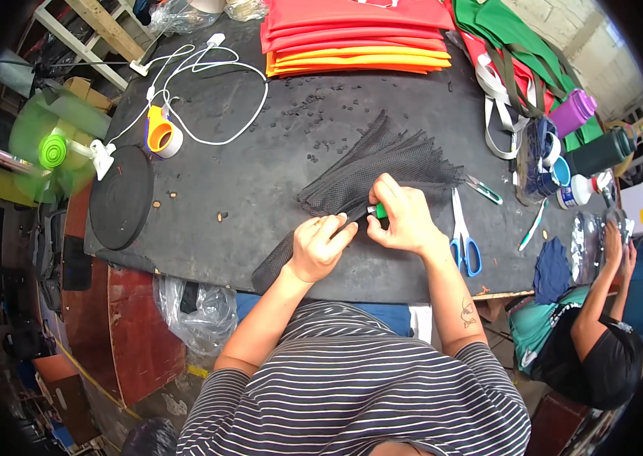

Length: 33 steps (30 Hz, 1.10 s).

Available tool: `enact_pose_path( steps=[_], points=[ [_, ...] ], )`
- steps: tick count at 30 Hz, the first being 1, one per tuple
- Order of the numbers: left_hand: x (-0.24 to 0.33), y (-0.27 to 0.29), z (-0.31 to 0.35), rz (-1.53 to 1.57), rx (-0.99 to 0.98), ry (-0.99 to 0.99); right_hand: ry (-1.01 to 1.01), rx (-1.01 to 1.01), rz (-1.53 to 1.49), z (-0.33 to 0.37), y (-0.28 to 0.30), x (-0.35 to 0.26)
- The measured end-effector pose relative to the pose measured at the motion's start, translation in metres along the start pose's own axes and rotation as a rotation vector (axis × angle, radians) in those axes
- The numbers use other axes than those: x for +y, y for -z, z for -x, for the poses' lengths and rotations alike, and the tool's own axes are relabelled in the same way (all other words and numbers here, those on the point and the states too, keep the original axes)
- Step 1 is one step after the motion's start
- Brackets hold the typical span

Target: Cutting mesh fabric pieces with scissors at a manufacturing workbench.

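A stack of black mesh pieces lies fanned out on the dark table in front of me. My right hand closes round a small green lighter, whose metal end points toward my left hand. My left hand, fingers pinched, grips a piece of black mesh that trails toward the table's near edge. Only a small gap parts the two hands. Whether a flame burns cannot be made out. Just right of my right forearm lie blue-handled scissors, and beyond them small thread snips.
Folded red and orange fabric is stacked at the far edge. Small black scraps are scattered before it. At left are a tape roll, a white cable, a black strap coil and a spinning fan. Another person works at right.
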State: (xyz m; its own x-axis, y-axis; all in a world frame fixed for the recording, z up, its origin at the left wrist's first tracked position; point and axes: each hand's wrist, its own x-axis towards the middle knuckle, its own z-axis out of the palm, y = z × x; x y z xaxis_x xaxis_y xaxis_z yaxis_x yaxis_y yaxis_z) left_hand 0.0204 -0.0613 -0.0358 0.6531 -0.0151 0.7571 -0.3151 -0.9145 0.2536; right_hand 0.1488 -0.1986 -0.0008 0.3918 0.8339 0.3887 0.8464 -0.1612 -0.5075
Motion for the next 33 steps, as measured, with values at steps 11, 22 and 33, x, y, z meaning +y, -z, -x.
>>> enact_pose_path(
  steps=[11, 22, 33],
  points=[
    [0.015, 0.001, -0.016, 0.424, 0.024, 0.726, -0.146, 0.289, -0.222, 0.006, -0.009, 0.004],
    [-0.003, 0.004, -0.022, 1.129, 0.081, 1.314, -0.392, 0.323, -0.358, 0.013, -0.05, -0.011],
    [-0.011, -0.001, -0.017, 1.178, 0.091, 1.174, -0.351, 0.398, -0.263, 0.001, -0.051, -0.016]
  ],
)
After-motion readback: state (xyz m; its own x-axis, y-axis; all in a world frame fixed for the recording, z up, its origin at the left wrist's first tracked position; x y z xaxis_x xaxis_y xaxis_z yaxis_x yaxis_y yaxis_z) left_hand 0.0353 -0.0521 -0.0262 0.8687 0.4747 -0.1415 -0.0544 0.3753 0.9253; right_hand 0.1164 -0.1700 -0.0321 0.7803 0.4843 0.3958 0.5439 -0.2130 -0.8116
